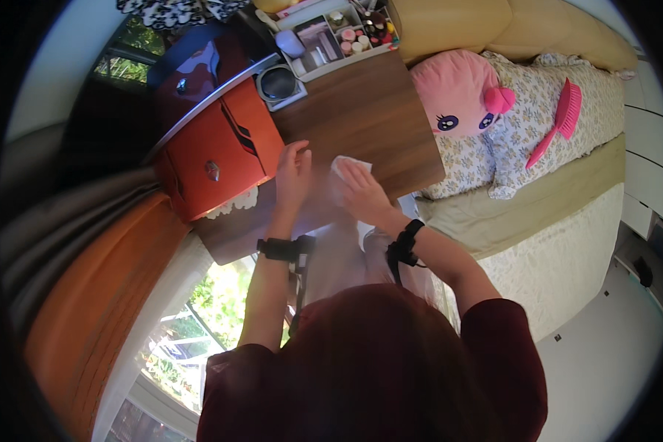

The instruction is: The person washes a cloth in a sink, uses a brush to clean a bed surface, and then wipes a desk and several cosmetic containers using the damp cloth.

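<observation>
Your right hand [359,190] lies flat on a white cloth [348,163] in the middle of the wooden table [368,110], fingers spread and pressing it down, as if to wipe. Beside the cloth, your left hand [293,173] rests on the table with its fingers together, holding nothing, just short of the orange case [217,158].

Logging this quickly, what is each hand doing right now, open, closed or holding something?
Left hand: open, fingers extended, resting on the wooden table, holding nothing.
Right hand: open, pressed flat on a white cloth.
</observation>
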`<state>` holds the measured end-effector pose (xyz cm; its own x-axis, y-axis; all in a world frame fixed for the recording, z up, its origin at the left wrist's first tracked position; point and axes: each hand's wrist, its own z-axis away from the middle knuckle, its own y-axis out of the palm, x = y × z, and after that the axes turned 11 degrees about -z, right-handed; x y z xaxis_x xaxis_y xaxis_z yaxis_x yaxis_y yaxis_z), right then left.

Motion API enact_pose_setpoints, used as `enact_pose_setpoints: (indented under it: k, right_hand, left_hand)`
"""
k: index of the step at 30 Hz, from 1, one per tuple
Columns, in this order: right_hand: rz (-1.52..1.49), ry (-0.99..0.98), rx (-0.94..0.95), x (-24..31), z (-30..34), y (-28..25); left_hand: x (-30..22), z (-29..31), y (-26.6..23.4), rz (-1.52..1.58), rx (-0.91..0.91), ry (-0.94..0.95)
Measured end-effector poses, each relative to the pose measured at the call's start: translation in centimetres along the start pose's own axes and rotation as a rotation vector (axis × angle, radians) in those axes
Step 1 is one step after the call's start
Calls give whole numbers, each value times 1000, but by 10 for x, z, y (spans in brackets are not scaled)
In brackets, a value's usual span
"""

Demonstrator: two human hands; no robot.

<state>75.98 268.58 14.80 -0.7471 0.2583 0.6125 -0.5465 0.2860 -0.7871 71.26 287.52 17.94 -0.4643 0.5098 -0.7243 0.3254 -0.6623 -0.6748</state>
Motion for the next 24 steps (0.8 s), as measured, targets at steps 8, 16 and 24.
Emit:
enact_pose_setpoints:
  k: [8, 16, 24]
  right_hand:
    - [189, 276, -15, -68, 89, -59]
    - [42, 500, -412, -143, 117, -107]
    - [-138, -31, -128, -85, 10, -87]
  left_hand:
    - [-18, 3, 16, 34, 24, 34]
    - [-5, 32, 29, 55, -85, -178]
    - [-1, 65, 74, -383, -375, -97]
